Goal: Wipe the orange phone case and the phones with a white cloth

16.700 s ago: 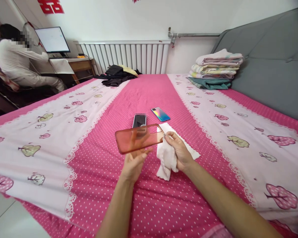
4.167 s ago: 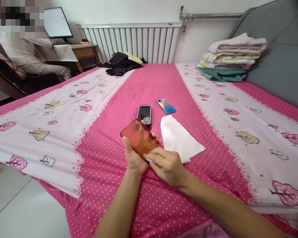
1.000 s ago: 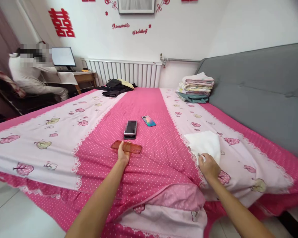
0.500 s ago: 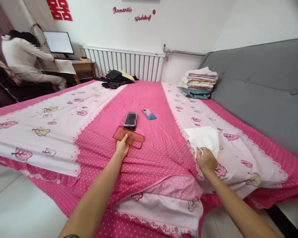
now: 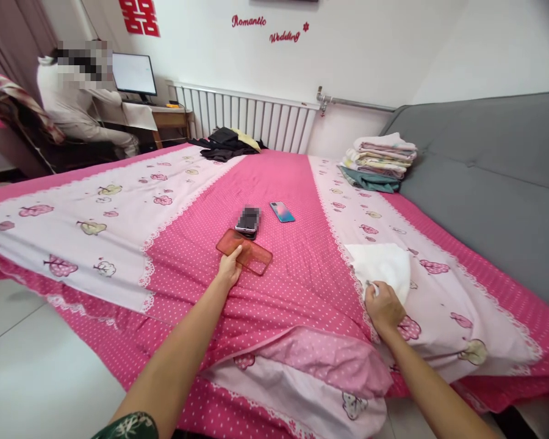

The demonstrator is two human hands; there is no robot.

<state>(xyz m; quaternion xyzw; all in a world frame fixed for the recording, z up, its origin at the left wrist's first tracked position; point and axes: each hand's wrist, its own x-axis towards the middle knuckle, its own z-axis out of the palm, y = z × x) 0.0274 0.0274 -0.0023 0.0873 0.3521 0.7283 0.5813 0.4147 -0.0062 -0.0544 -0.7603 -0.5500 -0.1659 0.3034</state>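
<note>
My left hand (image 5: 231, 266) is closed on a translucent red phone case (image 5: 256, 256), thumb on top, held low over the pink bedspread. Just beyond the case lies a dark phone (image 5: 247, 220), partly blurred, seemingly on top of another dark item. A phone with a blue and pink back (image 5: 282, 211) rests a little farther off to the right. On the right side of the bed, my right hand (image 5: 384, 306) pinches the near edge of a white cloth (image 5: 384, 263), which lies spread on the patterned cover.
Folded towels (image 5: 379, 160) are stacked by the grey headboard (image 5: 494, 146). Dark clothes (image 5: 224, 143) lie at the bed's far edge, near a white radiator (image 5: 247, 113). Back left, a person (image 5: 68, 97) sits at a desk with a monitor (image 5: 134, 74).
The whole view has shifted, so things appear a little farther right. Both hands keep their holds on the phone case and the cloth, with hardly any movement over the bed.
</note>
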